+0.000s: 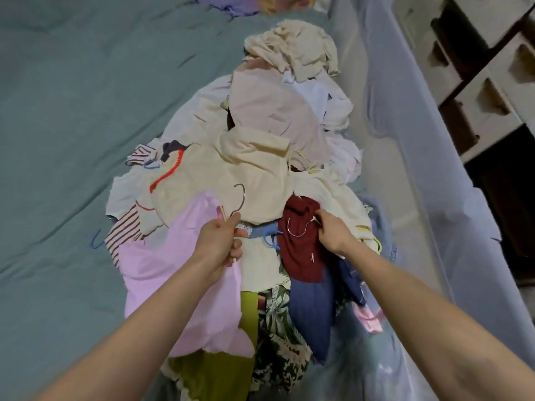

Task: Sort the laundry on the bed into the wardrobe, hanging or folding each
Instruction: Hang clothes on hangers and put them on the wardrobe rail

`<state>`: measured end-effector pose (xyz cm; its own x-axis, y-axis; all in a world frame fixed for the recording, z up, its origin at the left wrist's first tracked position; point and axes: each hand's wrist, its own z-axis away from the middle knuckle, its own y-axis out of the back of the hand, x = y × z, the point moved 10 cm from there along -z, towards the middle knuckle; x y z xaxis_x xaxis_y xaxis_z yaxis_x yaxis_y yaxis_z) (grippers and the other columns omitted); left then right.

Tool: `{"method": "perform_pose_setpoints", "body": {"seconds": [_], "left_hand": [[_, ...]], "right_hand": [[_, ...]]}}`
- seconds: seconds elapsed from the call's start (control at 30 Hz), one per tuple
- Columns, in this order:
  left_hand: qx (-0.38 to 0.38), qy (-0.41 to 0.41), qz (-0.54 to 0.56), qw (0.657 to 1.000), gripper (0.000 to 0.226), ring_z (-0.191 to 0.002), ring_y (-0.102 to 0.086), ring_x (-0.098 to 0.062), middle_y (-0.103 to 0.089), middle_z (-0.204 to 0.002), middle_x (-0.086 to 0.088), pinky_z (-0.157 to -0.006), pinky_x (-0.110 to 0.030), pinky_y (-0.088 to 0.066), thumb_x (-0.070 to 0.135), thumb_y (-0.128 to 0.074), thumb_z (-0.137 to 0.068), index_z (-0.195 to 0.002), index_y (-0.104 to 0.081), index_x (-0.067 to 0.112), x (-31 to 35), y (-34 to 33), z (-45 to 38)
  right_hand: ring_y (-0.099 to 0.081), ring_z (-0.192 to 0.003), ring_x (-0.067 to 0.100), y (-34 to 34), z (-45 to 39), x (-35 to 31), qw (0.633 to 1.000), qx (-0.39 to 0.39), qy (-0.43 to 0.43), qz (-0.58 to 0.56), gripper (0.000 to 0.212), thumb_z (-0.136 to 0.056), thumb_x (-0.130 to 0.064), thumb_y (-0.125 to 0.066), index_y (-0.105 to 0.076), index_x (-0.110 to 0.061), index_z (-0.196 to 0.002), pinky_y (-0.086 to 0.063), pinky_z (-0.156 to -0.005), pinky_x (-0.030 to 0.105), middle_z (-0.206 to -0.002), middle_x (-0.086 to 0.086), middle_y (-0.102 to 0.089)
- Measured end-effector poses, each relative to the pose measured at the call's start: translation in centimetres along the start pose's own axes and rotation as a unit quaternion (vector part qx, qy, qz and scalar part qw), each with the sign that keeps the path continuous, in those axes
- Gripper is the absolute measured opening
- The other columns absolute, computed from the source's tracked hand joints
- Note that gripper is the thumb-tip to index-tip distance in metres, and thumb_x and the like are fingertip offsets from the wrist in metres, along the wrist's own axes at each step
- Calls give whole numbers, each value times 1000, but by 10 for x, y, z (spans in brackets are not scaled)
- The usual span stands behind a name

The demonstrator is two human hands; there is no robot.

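Picking out pieces that already sit on hangers, at the near end of the laundry pile point(260, 157) on the bed point(72, 96). Left hand point(221, 241) closed in a fist around the neck of a hanger point(238, 199), metal hook standing up above the knuckles, with a pink garment point(162, 273) hanging from it down over the near part of the pile. Right hand point(330, 230) with fingers curled and pinched at the neck of a second hanger point(298, 228), its thin wire hook lying flat on a dark red garment point(301, 250); cannot tell if this one is lifted at all or only touched on the heap. Around these 2: cream and beige tops heaped higher and farther away, a blue garment point(309, 308) just beside the red one, green and patterned cloth at the near edge, some loose blue hangers between the layers. To the right of the bed a piece of furniture with dark openings point(474, 91), maybe the wardrobe, not sure. Most of the sorting seems not yet done, judging from the size of the pile. Next move probably: to raise the red piece free without dragging the neighbours, since the hook and the cloth may catch on the blue hanger point(272, 238) near it, then to carry both hangers to the rail. Needs a firm hold at the hanger necks and a slow pull upward.
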<state>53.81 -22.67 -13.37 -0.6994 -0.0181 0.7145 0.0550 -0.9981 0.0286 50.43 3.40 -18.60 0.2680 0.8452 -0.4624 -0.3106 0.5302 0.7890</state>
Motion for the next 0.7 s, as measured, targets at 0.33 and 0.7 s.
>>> {"method": "perform_pose_setpoints", "body": {"seconds": [0.33,0.7], "left_hand": [[26,-12,22,999,29,-37,-27,-9,-38,-57,0,-41,-20,-21,25,-58,-95,-69,-49,14,13,13,11],[-45,-5,283,958,12,-35,-47,-5,-59,-52,-4,-34,-13,-37,4,-43,-99,-92,-54,4,87,37,73]], "right_hand": [[-61,-70,26,52,8,-22,988,116,96,-28,13,-93,-21,-57,-62,-13,-84,-43,-63,33,-72,7,-69],[-46,-43,-1,145,82,-189,958,15,170,-229,25,-88,-16,-66,-65,-11,-64,-37,-55,13,-52,5,-62]]}}
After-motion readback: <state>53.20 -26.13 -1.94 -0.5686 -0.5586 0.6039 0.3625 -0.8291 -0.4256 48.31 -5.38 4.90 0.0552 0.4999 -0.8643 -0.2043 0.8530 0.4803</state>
